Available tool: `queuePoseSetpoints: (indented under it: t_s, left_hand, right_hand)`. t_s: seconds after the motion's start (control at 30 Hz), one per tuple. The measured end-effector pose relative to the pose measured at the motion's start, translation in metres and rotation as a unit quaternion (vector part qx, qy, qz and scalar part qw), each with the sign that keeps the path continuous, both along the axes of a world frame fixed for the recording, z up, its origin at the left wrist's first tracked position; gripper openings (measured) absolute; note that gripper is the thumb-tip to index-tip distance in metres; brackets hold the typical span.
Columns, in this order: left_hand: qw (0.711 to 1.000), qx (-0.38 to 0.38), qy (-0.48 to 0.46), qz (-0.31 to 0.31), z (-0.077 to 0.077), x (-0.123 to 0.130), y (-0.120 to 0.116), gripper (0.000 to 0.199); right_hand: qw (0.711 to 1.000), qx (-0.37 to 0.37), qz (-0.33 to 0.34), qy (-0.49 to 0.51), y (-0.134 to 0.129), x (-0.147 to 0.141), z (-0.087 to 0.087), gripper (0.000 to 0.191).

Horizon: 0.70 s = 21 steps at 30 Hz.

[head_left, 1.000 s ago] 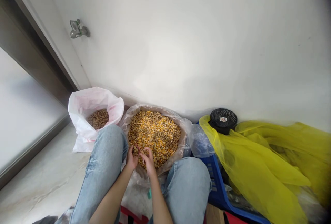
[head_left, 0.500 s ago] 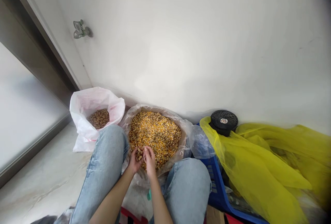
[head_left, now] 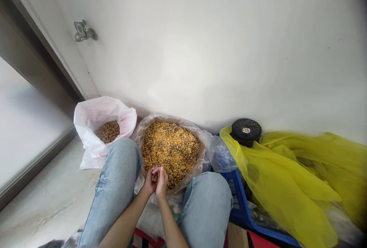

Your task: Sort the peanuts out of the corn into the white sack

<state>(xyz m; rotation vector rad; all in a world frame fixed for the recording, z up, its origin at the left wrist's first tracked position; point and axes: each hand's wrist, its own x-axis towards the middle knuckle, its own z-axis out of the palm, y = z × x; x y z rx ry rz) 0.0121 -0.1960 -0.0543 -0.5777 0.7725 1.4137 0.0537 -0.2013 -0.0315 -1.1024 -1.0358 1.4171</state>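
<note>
Close to my body, at the near rim of a clear plastic bag (head_left: 205, 137), my two hands are cupped together. The bag holds a mix of yellow corn kernels and unshelled peanuts (head_left: 172, 145). My left hand (head_left: 149, 183) is curled around several peanuts (head_left: 155, 178), which show between the hands. My right hand (head_left: 162, 182) presses against it with bent fingers, closing over the same peanuts; its palm side is hidden. At the left stands a white sack (head_left: 91, 145) with brown unshelled peanuts (head_left: 108, 132) at its bottom.
My jeans-clad knees (head_left: 122, 167) flank the clear bag. At the right, a blue crate (head_left: 237, 198) lies partly under yellow mesh fabric (head_left: 283, 179), with a small black fan (head_left: 246, 131) at its back. A white wall (head_left: 186, 57) with a tap (head_left: 85, 31) rises behind.
My right hand has moved left and closed over the peanuts in my left hand, so fewer of them show. The view has shifted slightly.
</note>
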Motion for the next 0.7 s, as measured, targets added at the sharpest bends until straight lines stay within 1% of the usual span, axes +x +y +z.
queuePoseSetpoints:
  t_s: [0.1,0.17,0.2,0.23,0.27,0.3,0.33,0.37,0.43,0.5,0.6,0.7]
  left_hand:
    - [1.0,0.017,-0.005,0.008,0.0,0.0,0.001,0.013]
    - [1.0,0.023,-0.004,0.014,-0.001,-0.001,0.001,0.01]
    - [1.0,0.026,-0.002,0.017,-0.002,-0.002,0.001,0.009]
    - [0.999,0.027,-0.001,0.021,-0.003,-0.004,0.001,0.008]
    - [0.999,0.027,0.0,0.026,-0.004,-0.005,0.001,0.008]
    - [0.999,0.025,0.0,0.032,-0.005,-0.007,0.001,0.008]
    - [0.999,0.022,-0.002,0.037,-0.006,-0.008,0.001,0.008]
    - [0.999,0.018,-0.004,0.041,-0.006,-0.01,0.001,0.008]
    - [0.999,0.01,-0.006,0.044,-0.007,-0.011,0.001,0.008]
    - [0.999,0.002,-0.003,0.043,-0.008,-0.012,0.001,0.007]
    - [0.999,0.006,0.007,0.038,-0.009,-0.011,0.001,0.007]
    - [0.999,0.017,0.01,0.029,-0.009,-0.01,0.001,0.007]
  right_hand:
    - [0.999,-0.011,-0.018,0.035,0.005,0.001,0.001,0.039]
    - [0.999,-0.019,-0.036,0.024,0.012,0.008,-0.003,0.038]
    - [0.998,-0.024,-0.058,0.004,0.018,0.014,-0.006,0.037]
    - [0.995,-0.033,-0.088,-0.031,0.024,0.022,-0.011,0.037]
    - [0.988,-0.047,-0.121,-0.086,0.031,0.033,-0.016,0.038]
    - [0.975,-0.069,-0.15,-0.152,0.038,0.044,-0.023,0.042]
    - [0.954,-0.096,-0.16,-0.232,0.045,0.056,-0.03,0.046]
    - [0.928,-0.125,-0.152,-0.317,0.05,0.068,-0.037,0.048]
    - [0.893,-0.155,-0.129,-0.402,0.058,0.087,-0.051,0.048]
    - [0.876,-0.16,-0.091,-0.445,0.059,0.097,-0.061,0.045]
    - [0.839,-0.15,0.002,-0.523,0.056,0.096,-0.069,0.046]
    - [0.779,-0.128,0.102,-0.605,0.05,0.087,-0.068,0.047]
